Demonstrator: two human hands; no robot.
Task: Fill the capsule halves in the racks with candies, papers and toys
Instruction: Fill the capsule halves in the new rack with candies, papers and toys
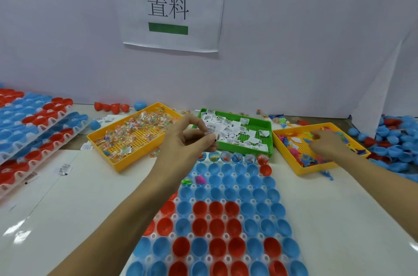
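Observation:
A clear rack (226,260) of blue and red capsule halves (217,226) lies in front of me; the far row holds small items, and two toys (194,179) sit in halves near my left wrist. My left hand (190,138) hovers over the rack's far end and pinches a folded paper (211,132) at the green paper tray (269,126). My right hand (325,142) reaches into the right yellow tray (294,168) of toys, blurred; whether it grips a toy is unclear. The left yellow tray (117,166) holds wrapped candies (135,128).
Stacked racks of capsule halves (31,126) lie at the left. Loose blue and red halves (393,140) pile at the right. A white partition with a paper sign (169,6) stands behind the trays. Stray papers (64,169) lie on the table.

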